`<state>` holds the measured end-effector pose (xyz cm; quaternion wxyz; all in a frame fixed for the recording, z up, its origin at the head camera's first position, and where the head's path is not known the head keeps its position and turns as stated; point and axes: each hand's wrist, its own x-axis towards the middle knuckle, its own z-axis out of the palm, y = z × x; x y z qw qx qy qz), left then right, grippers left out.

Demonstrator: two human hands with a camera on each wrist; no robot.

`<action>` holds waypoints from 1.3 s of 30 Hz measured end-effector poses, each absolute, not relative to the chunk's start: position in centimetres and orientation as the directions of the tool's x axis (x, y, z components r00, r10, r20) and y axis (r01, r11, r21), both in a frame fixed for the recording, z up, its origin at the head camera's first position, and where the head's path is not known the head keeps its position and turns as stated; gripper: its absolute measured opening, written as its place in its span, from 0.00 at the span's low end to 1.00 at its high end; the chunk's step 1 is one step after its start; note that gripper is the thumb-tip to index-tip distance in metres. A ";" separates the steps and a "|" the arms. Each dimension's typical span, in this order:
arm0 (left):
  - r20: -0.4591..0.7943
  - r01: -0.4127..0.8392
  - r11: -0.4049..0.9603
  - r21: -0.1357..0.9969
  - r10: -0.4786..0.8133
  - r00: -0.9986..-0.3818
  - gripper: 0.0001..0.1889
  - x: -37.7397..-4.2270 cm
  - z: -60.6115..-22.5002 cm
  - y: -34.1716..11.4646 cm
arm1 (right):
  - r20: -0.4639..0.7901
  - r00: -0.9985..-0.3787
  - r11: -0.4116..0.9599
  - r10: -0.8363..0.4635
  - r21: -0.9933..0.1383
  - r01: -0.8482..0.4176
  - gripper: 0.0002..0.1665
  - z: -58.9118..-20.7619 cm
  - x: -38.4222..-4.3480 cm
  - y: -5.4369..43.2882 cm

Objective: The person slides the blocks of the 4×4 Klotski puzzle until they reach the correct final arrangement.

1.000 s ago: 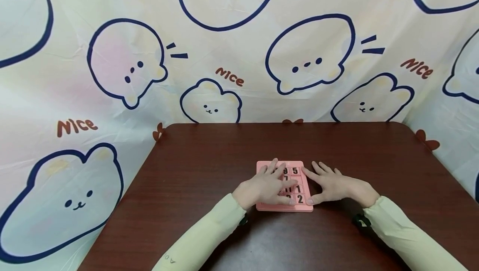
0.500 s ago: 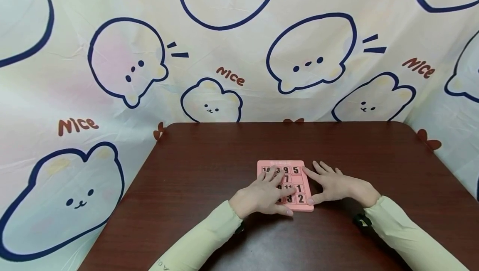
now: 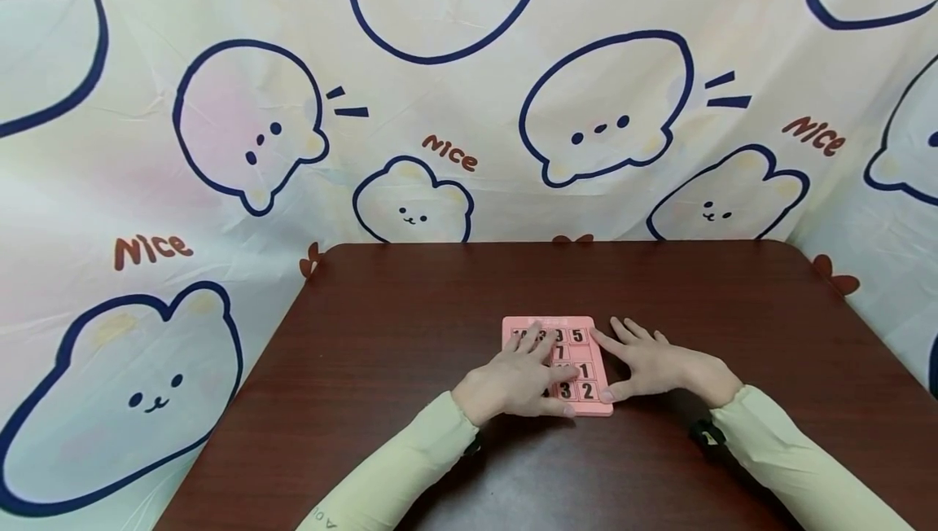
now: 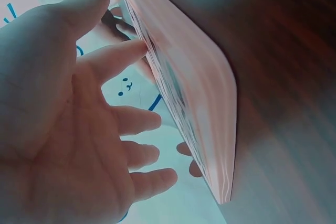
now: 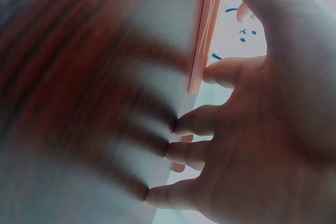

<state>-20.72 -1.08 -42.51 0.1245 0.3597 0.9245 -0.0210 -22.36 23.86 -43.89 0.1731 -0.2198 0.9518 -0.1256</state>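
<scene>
A pink sliding number puzzle [image 3: 595, 362] with black numerals lies on the table, its tiles 5, 7, 1, 3 and 2 readable. Over its left part spreads my left hand [image 3: 509, 384], which covers several tiles. The index fingertip of that hand touches the puzzle's face near the 1 tile, while in the left wrist view the other fingers [image 4: 139, 120] extend above the board. At the right edge, my right hand [image 3: 648, 364] rests with thumb and index finger against the frame. Its remaining fingers [image 5: 173, 192] are stretched out, tips on the table.
The dark brown table [image 3: 381, 311] extends around the puzzle on every side. Behind it hangs a pale curtain [image 3: 498, 107] printed with cartoon bears. A dark band [image 3: 708, 435] shows at the right sleeve's cuff.
My left hand has drawn slightly back toward the lower left, uncovering more of the top row and the 3 tile. The right hand holds its place at the edge.
</scene>
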 end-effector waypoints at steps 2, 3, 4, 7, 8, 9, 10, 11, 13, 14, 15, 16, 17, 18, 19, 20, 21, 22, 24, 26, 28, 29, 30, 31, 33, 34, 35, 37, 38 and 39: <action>-0.244 0.667 0.744 0.041 0.655 -0.715 0.33 -20.6 -42.6 -1.0 | -0.276 -0.843 0.872 -0.462 -0.315 -0.374 0.65 -44.0 -22.4 23.9; -0.243 0.668 0.743 0.034 0.655 -0.716 0.34 -20.5 -42.6 -1.0 | -0.276 -0.843 0.872 -0.461 -0.315 -0.374 0.65 -44.0 -22.4 23.9; -0.241 0.673 0.740 0.018 0.656 -0.715 0.34 -20.4 -42.6 -0.9 | -0.277 -0.844 0.873 -0.459 -0.316 -0.372 0.65 -44.0 -22.4 23.9; -0.234 0.688 0.726 -0.021 0.665 -0.709 0.38 -19.9 -42.8 -0.4 | -0.273 -0.845 0.873 -0.460 -0.314 -0.374 0.65 -44.0 -22.3 23.8; -0.235 0.691 0.722 -0.030 0.667 -0.707 0.39 -19.7 -42.8 -0.3 | -0.271 -0.845 0.873 -0.460 -0.312 -0.375 0.65 -44.0 -22.3 23.8; -0.238 0.695 0.719 -0.034 0.669 -0.704 0.40 -19.6 -42.8 -0.1 | -0.268 -0.846 0.872 -0.461 -0.311 -0.377 0.65 -44.0 -22.3 23.8; -0.239 0.697 0.716 -0.038 0.671 -0.702 0.41 -19.4 -42.9 0.1 | -0.267 -0.846 0.872 -0.462 -0.309 -0.379 0.65 -44.0 -22.2 23.8; -0.242 0.697 0.716 -0.038 0.670 -0.702 0.42 -19.4 -42.9 0.3 | -0.265 -0.845 0.872 -0.464 -0.308 -0.382 0.65 -44.0 -22.3 23.8; -0.255 0.692 0.721 -0.035 0.663 -0.704 0.44 -19.3 -42.8 0.7 | -0.265 -0.845 0.871 -0.465 -0.307 -0.383 0.65 -44.0 -22.3 23.8; -0.255 0.692 0.721 -0.033 0.663 -0.704 0.45 -19.3 -42.7 0.9 | -0.265 -0.844 0.871 -0.466 -0.307 -0.384 0.65 -44.0 -22.3 23.8; -0.254 0.694 0.719 -0.038 0.665 -0.703 0.45 -19.3 -42.7 1.0 | -0.269 -0.844 0.872 -0.464 -0.308 -0.381 0.65 -44.0 -22.4 23.8; -0.251 0.695 0.718 -0.046 0.665 -0.704 0.45 -19.3 -42.7 1.1 | -0.273 -0.845 0.874 -0.459 -0.307 -0.376 0.65 -44.0 -22.4 23.9; -0.250 0.692 0.720 -0.049 0.662 -0.706 0.45 -19.4 -42.7 1.3 | -0.275 -0.845 0.875 -0.458 -0.309 -0.374 0.65 -44.1 -22.4 23.9; -0.247 0.689 0.723 -0.053 0.659 -0.710 0.45 -19.4 -42.7 1.4 | -0.275 -0.846 0.875 -0.457 -0.310 -0.372 0.65 -44.1 -22.4 23.9; -0.243 0.686 0.726 -0.057 0.656 -0.715 0.45 -19.5 -42.7 1.5 | -0.273 -0.847 0.875 -0.457 -0.311 -0.372 0.65 -44.1 -22.5 23.9; -0.238 0.683 0.728 -0.062 0.654 -0.718 0.45 -19.6 -42.7 1.6 | -0.274 -0.848 0.876 -0.454 -0.312 -0.368 0.65 -44.1 -22.5 24.0; -0.235 0.681 0.729 -0.064 0.652 -0.721 0.45 -19.7 -42.7 1.6 | -0.272 -0.848 0.876 -0.455 -0.312 -0.369 0.65 -44.1 -22.5 24.0; -0.235 0.677 0.734 -0.057 0.649 -0.724 0.45 -19.8 -42.7 1.7 | -0.273 -0.849 0.876 -0.453 -0.313 -0.367 0.65 -44.2 -22.5 24.0; -0.239 0.671 0.740 -0.048 0.644 -0.727 0.46 -20.0 -42.7 1.9 | -0.275 -0.848 0.876 -0.452 -0.316 -0.364 0.65 -44.3 -22.5 24.0; -0.236 0.670 0.741 -0.046 0.644 -0.728 0.47 -20.2 -42.7 2.0 | -0.278 -0.848 0.877 -0.451 -0.317 -0.362 0.65 -44.3 -22.6 24.1; -0.229 0.669 0.742 -0.051 0.643 -0.731 0.47 -20.5 -42.8 2.1 | -0.279 -0.848 0.877 -0.450 -0.317 -0.361 0.66 -44.3 -22.6 24.1; -0.223 0.669 0.741 -0.059 0.643 -0.732 0.47 -20.7 -42.8 2.1 | -0.279 -0.848 0.877 -0.450 -0.315 -0.362 0.66 -44.3 -22.6 24.0; -0.218 0.669 0.740 -0.068 0.644 -0.734 0.46 -20.9 -42.8 2.2 | -0.277 -0.848 0.877 -0.452 -0.314 -0.364 0.66 -44.3 -22.6 24.0; -0.213 0.669 0.739 -0.077 0.644 -0.735 0.46 -21.0 -42.8 2.2 | -0.274 -0.847 0.875 -0.455 -0.315 -0.368 0.65 -44.2 -22.6 24.0; -0.215 0.667 0.741 -0.083 0.640 -0.738 0.45 -21.3 -42.8 2.2 | -0.274 -0.846 0.874 -0.458 -0.315 -0.371 0.65 -44.2 -22.6 24.0; -0.219 0.665 0.742 -0.084 0.638 -0.739 0.45 -21.4 -42.8 2.2 | -0.276 -0.846 0.874 -0.456 -0.315 -0.369 0.65 -44.1 -22.6 23.9; -0.224 0.664 0.744 -0.080 0.635 -0.739 0.45 -21.5 -42.8 2.2 | -0.277 -0.845 0.874 -0.458 -0.315 -0.371 0.65 -44.1 -22.5 23.9; -0.230 0.662 0.746 -0.072 0.634 -0.738 0.45 -21.5 -42.8 2.1 | -0.276 -0.843 0.871 -0.461 -0.320 -0.372 0.65 -44.1 -22.5 23.9; -0.231 0.664 0.744 -0.070 0.635 -0.737 0.45 -21.5 -42.8 2.1 | -0.276 -0.843 0.872 -0.461 -0.319 -0.372 0.65 -44.1 -22.5 23.9; -0.229 0.666 0.743 -0.069 0.637 -0.736 0.45 -21.5 -42.8 2.1 | -0.277 -0.844 0.872 -0.460 -0.318 -0.372 0.65 -44.2 -22.5 24.0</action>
